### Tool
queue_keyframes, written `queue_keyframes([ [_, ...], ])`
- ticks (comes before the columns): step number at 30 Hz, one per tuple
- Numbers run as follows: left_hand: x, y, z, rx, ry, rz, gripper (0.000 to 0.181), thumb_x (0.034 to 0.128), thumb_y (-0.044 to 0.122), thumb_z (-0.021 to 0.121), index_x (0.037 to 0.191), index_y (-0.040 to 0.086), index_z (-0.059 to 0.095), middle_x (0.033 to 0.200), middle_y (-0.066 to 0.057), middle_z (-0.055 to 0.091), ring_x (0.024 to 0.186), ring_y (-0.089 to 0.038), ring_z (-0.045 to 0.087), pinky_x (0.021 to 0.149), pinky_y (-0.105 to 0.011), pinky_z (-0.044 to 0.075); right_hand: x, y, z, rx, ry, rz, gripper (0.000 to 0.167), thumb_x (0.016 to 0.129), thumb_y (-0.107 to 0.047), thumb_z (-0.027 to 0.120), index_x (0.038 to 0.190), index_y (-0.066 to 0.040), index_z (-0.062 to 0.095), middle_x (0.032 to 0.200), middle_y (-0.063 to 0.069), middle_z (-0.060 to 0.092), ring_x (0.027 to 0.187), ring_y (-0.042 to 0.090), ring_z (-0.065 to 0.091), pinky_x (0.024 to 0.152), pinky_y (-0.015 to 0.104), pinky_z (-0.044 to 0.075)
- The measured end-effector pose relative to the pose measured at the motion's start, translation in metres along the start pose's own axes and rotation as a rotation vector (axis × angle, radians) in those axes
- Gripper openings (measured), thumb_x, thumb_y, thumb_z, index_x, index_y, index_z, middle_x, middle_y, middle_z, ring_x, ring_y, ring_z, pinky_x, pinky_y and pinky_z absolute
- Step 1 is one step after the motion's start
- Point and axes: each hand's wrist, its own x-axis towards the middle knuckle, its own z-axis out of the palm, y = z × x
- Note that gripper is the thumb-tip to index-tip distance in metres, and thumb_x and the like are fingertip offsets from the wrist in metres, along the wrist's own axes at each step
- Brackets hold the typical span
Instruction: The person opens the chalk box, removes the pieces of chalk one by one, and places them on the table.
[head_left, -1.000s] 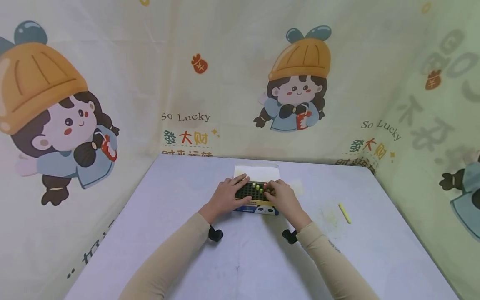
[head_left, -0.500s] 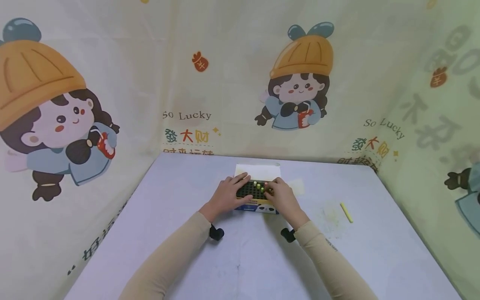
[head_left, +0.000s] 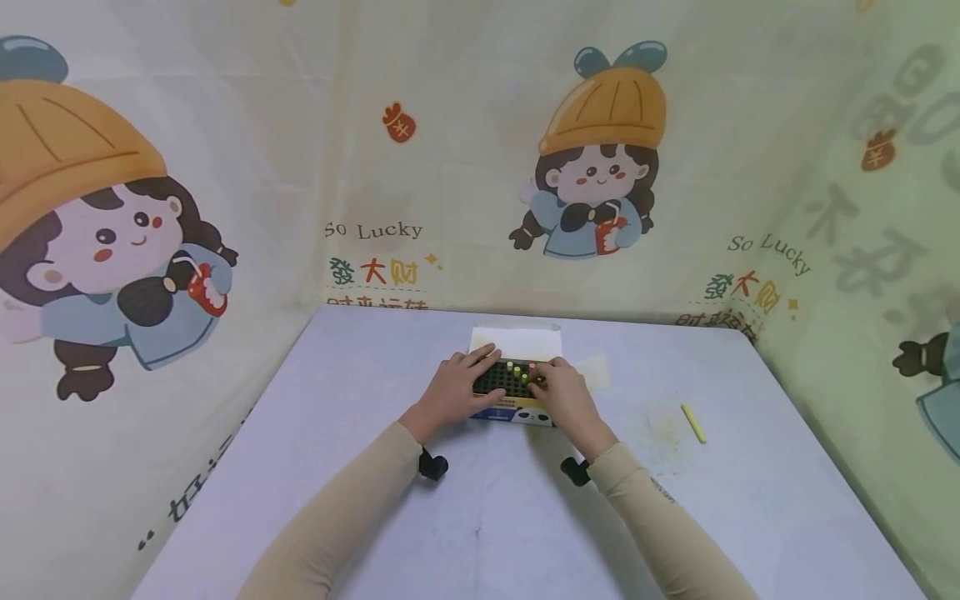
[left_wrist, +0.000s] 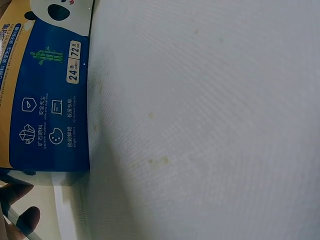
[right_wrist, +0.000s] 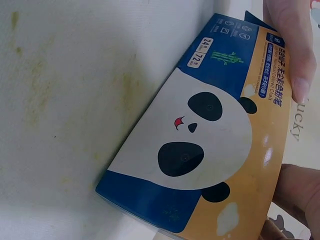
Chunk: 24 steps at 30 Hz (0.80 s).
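Note:
A blue and yellow chalk box point(right_wrist: 220, 120) with a panda face stands on the table, its lid raised at the back. In the head view a black holder point(head_left: 489, 379) with rows of holes shows at its top, bearing several yellow-green chalk sticks point(head_left: 517, 371) and a pink chalk stick point(head_left: 532, 367). My left hand point(head_left: 453, 385) grips the box's left end, thumb at the front edge and fingers over the back. My right hand point(head_left: 564, 394) is at the box's right end, its fingertips bent together over the holes. Whatever lies between those fingertips is hidden.
A yellow chalk stick point(head_left: 693, 423) lies alone to the right on the white table point(head_left: 480, 533). Yellowish chalk dust point(head_left: 663, 429) marks the cloth beside it. A printed curtain point(head_left: 450, 183) hangs behind the table and along both sides.
The head view has shifted slightly. Both hands stay in place at the chalk box, and the right fingertips move very little. The loose yellow chalk stick lies where it was.

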Motion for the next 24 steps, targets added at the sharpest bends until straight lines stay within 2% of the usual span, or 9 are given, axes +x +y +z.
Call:
queue_keyframes([
  [15, -0.0002, 0.001, -0.0029, 0.0, 0.006, -0.004, 0.077, 0.0994, 0.064, 0.054, 0.164, 0.027, 0.034, 0.17, 0.005, 0.03, 0.136, -0.038, 0.051, 0.105, -0.061, 0.044, 0.0042, -0.0017, -0.0057, 0.011, 0.016, -0.036, 0.012, 0.098, -0.015, 0.073, 0.105, -0.005, 0.077, 0.102, 0.014, 0.074, 0.093, 0.026, 0.072, 0.077, 0.038, 0.061],
  [24, -0.0005, 0.0005, 0.0005, -0.003, 0.0, -0.003, 0.077, 0.0998, 0.065, 0.053, 0.164, 0.027, 0.034, 0.17, 0.005, 0.03, 0.136, -0.038, 0.051, 0.106, -0.061, 0.043, 0.0036, -0.0009, -0.0072, 0.047, 0.032, -0.039, 0.01, 0.098, -0.014, 0.072, 0.104, -0.007, 0.077, 0.102, 0.012, 0.079, 0.082, 0.019, 0.073, 0.071, 0.034, 0.06],
])
